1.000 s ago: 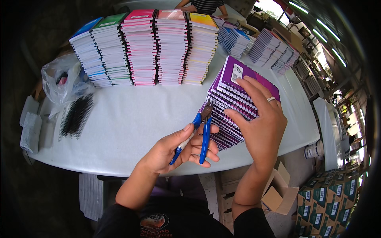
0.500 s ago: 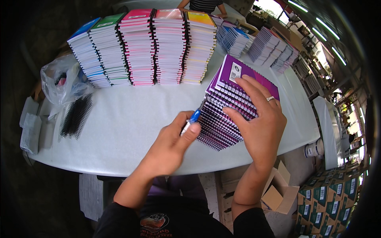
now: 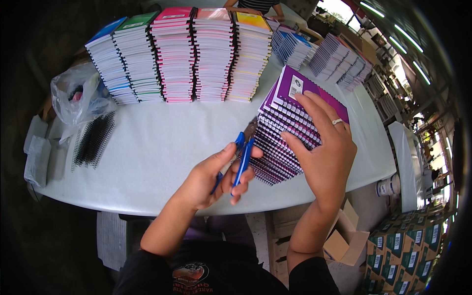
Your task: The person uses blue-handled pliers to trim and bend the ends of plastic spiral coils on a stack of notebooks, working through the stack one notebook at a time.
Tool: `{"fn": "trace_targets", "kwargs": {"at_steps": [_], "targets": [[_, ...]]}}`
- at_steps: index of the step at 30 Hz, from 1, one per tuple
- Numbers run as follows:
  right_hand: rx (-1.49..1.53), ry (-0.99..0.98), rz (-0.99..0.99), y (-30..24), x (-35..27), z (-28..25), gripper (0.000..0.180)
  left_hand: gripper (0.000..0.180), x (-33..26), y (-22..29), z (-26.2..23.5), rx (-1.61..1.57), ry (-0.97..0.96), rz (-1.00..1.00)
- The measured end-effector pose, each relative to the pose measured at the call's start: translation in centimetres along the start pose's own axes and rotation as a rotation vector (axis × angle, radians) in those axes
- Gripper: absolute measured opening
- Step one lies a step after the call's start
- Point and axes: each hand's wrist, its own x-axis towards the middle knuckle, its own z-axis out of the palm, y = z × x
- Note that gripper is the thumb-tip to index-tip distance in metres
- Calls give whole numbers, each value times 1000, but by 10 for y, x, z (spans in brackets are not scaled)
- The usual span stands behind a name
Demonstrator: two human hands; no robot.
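Head view: your left hand (image 3: 216, 176) is closed around blue-handled pliers (image 3: 239, 160), their tip at the wire-bound edge of the fanned stack of purple spiral notebooks (image 3: 290, 129). Your right hand (image 3: 322, 147) lies spread flat on that stack, near the front right edge of the white table (image 3: 152, 147). Bare tabletop lies open to the left. Five tall notebook stacks (image 3: 187, 56) line the far side. Loose black wire spirals (image 3: 93, 139) lie beside a clear plastic bag (image 3: 76, 98), its contents unclear.
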Motion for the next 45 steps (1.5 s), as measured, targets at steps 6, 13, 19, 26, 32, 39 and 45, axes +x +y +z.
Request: {"fn": "trace_targets", "kwargs": {"at_steps": [6,13,19,26,32,39,45], "targets": [[-15,-12,4,2,-3,2,53,51,-5,0,10,354,125,60],[-12,-2,-1,2,-3,1,53,61,3,-6,2,-391,-206,-43],[-18,-2,-1,2,-5,2,56,53,5,-11,23,1362,575,297],[-128,-54,-21,-1,-4,2,67,71,-1,-5,0,-116,-64,-82],[-104,-31,-23,-3,-3,2,68,57,-2,-4,-8,-143,-98,-105],[-161,-80,-50,-2,-3,1,77,61,-3,-2,16,759,290,54],[-210,-78,-73,-2,-2,2,79,61,-5,-5,-4,-362,-162,-166]]}}
